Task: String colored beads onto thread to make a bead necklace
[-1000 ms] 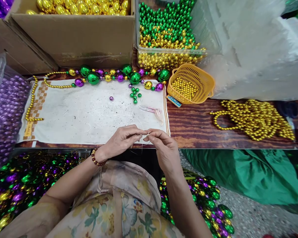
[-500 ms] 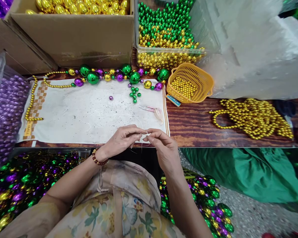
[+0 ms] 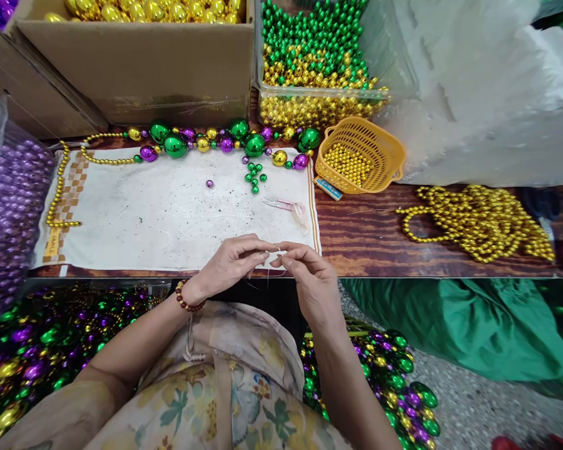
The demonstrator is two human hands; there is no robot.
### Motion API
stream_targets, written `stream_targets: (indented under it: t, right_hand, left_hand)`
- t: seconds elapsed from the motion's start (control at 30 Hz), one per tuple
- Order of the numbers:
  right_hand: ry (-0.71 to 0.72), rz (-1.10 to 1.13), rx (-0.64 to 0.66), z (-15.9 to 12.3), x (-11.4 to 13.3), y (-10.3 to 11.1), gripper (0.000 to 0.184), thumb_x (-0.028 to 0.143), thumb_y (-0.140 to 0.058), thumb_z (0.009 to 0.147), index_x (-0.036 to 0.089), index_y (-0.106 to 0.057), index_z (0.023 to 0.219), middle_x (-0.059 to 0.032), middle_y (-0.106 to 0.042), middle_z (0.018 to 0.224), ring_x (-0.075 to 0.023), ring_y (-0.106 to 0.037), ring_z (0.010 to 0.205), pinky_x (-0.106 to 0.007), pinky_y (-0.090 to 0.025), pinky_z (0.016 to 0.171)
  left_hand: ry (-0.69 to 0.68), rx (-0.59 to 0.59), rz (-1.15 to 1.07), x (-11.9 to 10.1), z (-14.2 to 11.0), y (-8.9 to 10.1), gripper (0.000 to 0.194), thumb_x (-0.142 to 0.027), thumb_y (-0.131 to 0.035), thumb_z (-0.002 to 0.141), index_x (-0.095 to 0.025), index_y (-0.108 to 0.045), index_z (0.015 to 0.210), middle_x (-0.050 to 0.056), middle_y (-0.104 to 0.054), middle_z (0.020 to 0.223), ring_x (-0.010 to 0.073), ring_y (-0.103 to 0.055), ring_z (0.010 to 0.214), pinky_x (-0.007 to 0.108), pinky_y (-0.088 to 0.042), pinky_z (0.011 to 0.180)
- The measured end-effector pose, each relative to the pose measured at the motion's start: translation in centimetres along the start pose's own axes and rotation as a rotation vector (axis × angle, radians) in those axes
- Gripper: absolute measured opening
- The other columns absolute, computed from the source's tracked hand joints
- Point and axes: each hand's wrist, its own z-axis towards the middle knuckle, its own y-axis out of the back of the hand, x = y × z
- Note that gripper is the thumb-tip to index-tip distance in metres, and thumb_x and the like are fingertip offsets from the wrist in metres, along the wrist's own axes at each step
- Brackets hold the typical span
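Note:
My left hand [image 3: 232, 261] and my right hand [image 3: 312, 272] meet at the front edge of the white towel [image 3: 169, 212]. Between their pinched fingertips runs a thin clear thread [image 3: 268, 275], looped, its loose ends hanging below. Just beyond my right hand lie pink-handled thread snips [image 3: 286, 205] with a pale tag. Loose green beads [image 3: 254, 178] and one small purple bead [image 3: 209, 184] rest farther up the towel. Along its back edge stretches a bead necklace [image 3: 226, 144] of green, gold and purple balls, with a tail of small gold beads.
An orange basket [image 3: 385, 150] holds gold beads, with a gold bead bundle [image 3: 483, 222] to its right. Behind stand a cardboard box [image 3: 136, 72] of gold balls and a clear bin [image 3: 319, 94] of green and gold beads. A bin of purple beads [image 3: 16, 219] stands left.
My fingertips have drawn very slightly apart, and the thread loop between them shows a little wider. The things on the table stay where they were.

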Motion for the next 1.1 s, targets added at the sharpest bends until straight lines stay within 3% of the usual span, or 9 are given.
stream_targets:
  t: [0.4,0.63,0.87,1.1]
  right_hand:
    - [0.027,-0.010,0.000,0.10,-0.34,0.09,0.012,0.031,-0.074,0.082,0.022,-0.072,0.074,-0.0034,-0.070,0.103,-0.0185,-0.065,0.095,-0.032,-0.049,0.088]
    - [0.010,0.023,0.013,0.27,-0.31,0.09,0.014,0.035,-0.077,0.081,0.023,-0.072,0.077,-0.0021,-0.070,0.098,-0.0150,-0.064,0.079,-0.031,-0.052,0.081]
    - [-0.041,0.067,0.014,0.31,-0.54,0.25,0.017,0.037,-0.080,0.077,0.022,-0.071,0.078,-0.0019,-0.071,0.099,-0.0135,-0.064,0.074,-0.030,-0.053,0.079]
    - [-0.041,0.072,0.035,0.23,-0.59,0.36,0.014,0.034,-0.081,0.076,0.022,-0.073,0.077,-0.0008,-0.068,0.100,-0.0130,-0.064,0.074,-0.030,-0.053,0.081]
  left_hand:
    - [-0.045,0.006,0.063,0.23,0.13,-0.01,0.025,-0.024,-0.060,0.095,-0.016,-0.075,0.113,0.000,-0.059,0.079,0.0040,-0.050,0.057,0.017,-0.039,0.051]
    - [-0.090,0.030,0.164,0.13,0.20,0.11,0.024,-0.025,-0.058,0.097,-0.017,-0.075,0.111,0.001,-0.061,0.078,0.0064,-0.053,0.061,0.019,-0.042,0.057]
    - [-0.153,0.061,0.249,0.06,0.46,0.25,0.024,-0.024,-0.055,0.098,-0.017,-0.076,0.108,0.003,-0.065,0.079,0.0088,-0.055,0.065,0.022,-0.044,0.062]
    - [-0.111,0.052,0.228,-0.15,0.40,0.15,0.023,-0.024,-0.055,0.098,-0.016,-0.075,0.106,0.005,-0.069,0.086,0.0094,-0.058,0.067,0.023,-0.047,0.064]
